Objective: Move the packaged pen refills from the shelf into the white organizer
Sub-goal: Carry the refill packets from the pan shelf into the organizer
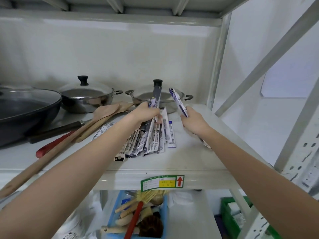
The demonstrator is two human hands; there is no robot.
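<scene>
Several packaged pen refills (151, 138) lie fanned out on the white shelf (186, 157), long thin packets in white, blue and grey. My left hand (146, 112) is closed on a bunch of refill packets (156, 97), tilted upward above the pile. To the right, my right hand (193, 122) grips another refill packet (177, 102), lifted off the shelf and slanting up to the left; its lower end sticks out below my wrist. No white organizer is in view.
Two lidded steel pots (89, 99) (160, 99) and a dark pan (25, 109) stand at the back and left. Wooden spatulas (103, 116) and a red-handled tool (51, 145) lie left of the refills. Below the shelf sit a blue bin of brushes (138, 216) and a green crate (229, 214).
</scene>
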